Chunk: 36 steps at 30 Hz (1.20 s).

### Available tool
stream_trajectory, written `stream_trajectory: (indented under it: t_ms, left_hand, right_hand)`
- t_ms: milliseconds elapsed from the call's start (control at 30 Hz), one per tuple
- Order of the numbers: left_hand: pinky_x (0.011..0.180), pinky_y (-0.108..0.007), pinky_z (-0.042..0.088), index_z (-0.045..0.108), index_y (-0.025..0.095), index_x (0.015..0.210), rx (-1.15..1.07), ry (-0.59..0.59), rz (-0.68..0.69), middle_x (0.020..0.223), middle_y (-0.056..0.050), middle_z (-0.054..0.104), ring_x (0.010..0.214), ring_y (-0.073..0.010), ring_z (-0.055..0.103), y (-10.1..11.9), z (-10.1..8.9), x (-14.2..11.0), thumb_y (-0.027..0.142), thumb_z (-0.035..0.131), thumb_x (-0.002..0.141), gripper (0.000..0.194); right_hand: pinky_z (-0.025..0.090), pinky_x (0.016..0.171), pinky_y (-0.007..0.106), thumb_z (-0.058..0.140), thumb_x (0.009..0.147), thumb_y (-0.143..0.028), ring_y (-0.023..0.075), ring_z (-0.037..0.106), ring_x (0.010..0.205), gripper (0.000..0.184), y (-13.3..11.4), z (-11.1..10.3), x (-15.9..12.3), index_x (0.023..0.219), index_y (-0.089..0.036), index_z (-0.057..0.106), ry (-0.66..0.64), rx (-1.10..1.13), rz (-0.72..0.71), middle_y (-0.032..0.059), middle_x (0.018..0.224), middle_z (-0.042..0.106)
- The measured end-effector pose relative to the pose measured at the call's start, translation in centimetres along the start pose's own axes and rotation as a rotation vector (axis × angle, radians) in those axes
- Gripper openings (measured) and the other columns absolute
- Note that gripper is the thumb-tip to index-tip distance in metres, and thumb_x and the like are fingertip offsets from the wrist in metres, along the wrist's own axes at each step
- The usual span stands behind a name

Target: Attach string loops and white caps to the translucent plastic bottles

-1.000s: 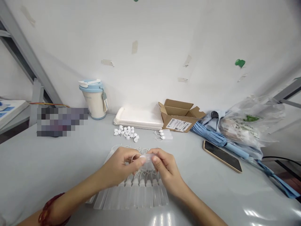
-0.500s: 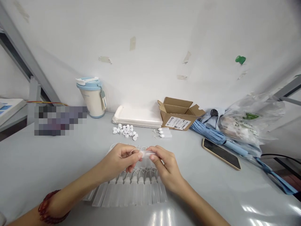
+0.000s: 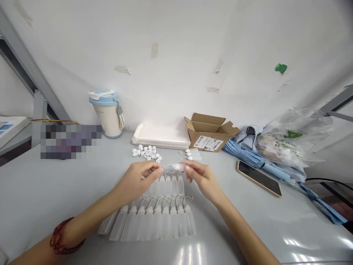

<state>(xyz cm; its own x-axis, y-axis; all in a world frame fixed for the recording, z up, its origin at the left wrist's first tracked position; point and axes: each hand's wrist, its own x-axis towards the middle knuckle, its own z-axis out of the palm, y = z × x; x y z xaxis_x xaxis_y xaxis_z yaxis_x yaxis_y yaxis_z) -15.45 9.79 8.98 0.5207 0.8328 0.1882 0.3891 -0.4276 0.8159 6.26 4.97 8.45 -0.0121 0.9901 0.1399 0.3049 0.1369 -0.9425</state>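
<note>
Between the fingertips of my right hand [image 3: 200, 176] is a small translucent plastic bottle [image 3: 176, 167], blurred and lying roughly sideways. To its left, my left hand [image 3: 143, 178] is closed in a pinch; whatever its fingertips hold is hidden. Below the hands, a front row of translucent bottles [image 3: 157, 222] lies side by side, with thin white loops at their necks. Behind it lies a second row of similar bottles [image 3: 168, 187], partly covered by my left hand. White caps [image 3: 149, 151] are piled beyond my left hand. Several bottles with white tips [image 3: 194, 154] lie beyond my right hand.
An open cardboard box [image 3: 209, 141] and a stack of white trays [image 3: 162, 136] stand against the wall. Left of them is a lidded cup [image 3: 109, 116]. A phone [image 3: 258, 178], blue umbrella [image 3: 245, 154] and clear plastic bag [image 3: 289, 143] occupy the right side.
My hands have drawn apart and moved slightly away from me. The bottle has gone with my right hand, while my left has come off it. More of the rear row shows.
</note>
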Motion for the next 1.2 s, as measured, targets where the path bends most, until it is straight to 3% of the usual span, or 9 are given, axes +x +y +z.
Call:
stream_trajectory:
  t_ms: [100, 200, 367, 533, 833, 1200]
  left_hand:
    - [0.058, -0.023, 0.043, 0.065, 0.018, 0.081, 0.075, 0.141, -0.069, 0.069, 0.001, 0.064, 0.063, -0.0148, 0.057, -1.3, -0.6, 0.8, 0.035, 0.048, 0.084, 0.025]
    - [0.062, -0.027, 0.045, 0.067, 0.018, 0.087, 0.194, 0.163, -0.051, 0.081, -0.002, 0.068, 0.071, -0.0174, 0.06, -2.8, -0.9, 1.8, 0.032, 0.047, 0.083, 0.025]
    - [0.072, -0.031, 0.048, 0.065, 0.018, 0.101, 0.352, -0.003, 0.118, 0.11, -0.006, 0.065, 0.091, -0.0208, 0.061, -4.0, -0.6, 3.3, 0.023, 0.039, 0.085, 0.031]
    - [0.088, -0.034, 0.045, 0.065, 0.019, 0.102, 0.4, -0.113, 0.228, 0.114, -0.006, 0.064, 0.103, -0.0202, 0.058, -4.6, -0.3, 4.0, 0.016, 0.036, 0.086, 0.033]
    - [0.088, -0.034, 0.045, 0.066, 0.018, 0.096, 0.414, -0.144, 0.247, 0.108, -0.007, 0.067, 0.099, -0.0198, 0.061, -5.3, -0.1, 4.4, 0.016, 0.038, 0.086, 0.03]
    - [0.08, -0.032, 0.045, 0.067, 0.02, 0.095, 0.411, -0.149, 0.185, 0.102, -0.006, 0.067, 0.091, -0.0199, 0.062, -5.0, -0.1, 4.3, 0.013, 0.04, 0.084, 0.03]
  right_hand:
    - [0.045, 0.062, 0.027, 0.051, 0.084, -0.035, 0.0167, 0.057, 0.074, 0.027, 1.2, -2.3, 1.1, 0.098, -0.018, 0.066, 0.179, -0.269, -0.104, 0.0071, 0.092, 0.066]
    - [0.047, 0.064, 0.028, 0.051, 0.082, -0.031, 0.019, 0.059, 0.079, 0.025, 2.8, -4.0, 2.1, 0.097, -0.017, 0.066, 0.242, -0.462, -0.138, 0.0087, 0.098, 0.068]
    - [0.047, 0.061, 0.028, 0.053, 0.078, -0.025, 0.0193, 0.061, 0.078, 0.022, 4.7, -5.0, 2.8, 0.094, -0.016, 0.065, 0.187, -0.637, -0.072, 0.0085, 0.096, 0.07]
    - [0.046, 0.069, 0.031, 0.058, 0.074, -0.019, 0.0212, 0.061, 0.082, 0.019, 5.6, -5.2, 2.9, 0.091, -0.016, 0.065, 0.143, -0.704, -0.066, 0.0074, 0.092, 0.07]
    - [0.043, 0.081, 0.035, 0.061, 0.072, -0.012, 0.0241, 0.058, 0.091, 0.018, 6.5, -5.7, 3.2, 0.088, -0.018, 0.066, 0.127, -0.831, -0.131, 0.0078, 0.092, 0.068]
    - [0.041, 0.084, 0.036, 0.057, 0.073, -0.004, 0.0248, 0.054, 0.095, 0.024, 6.3, -6.1, 3.1, 0.089, -0.018, 0.067, 0.132, -0.92, -0.127, 0.0077, 0.095, 0.066]
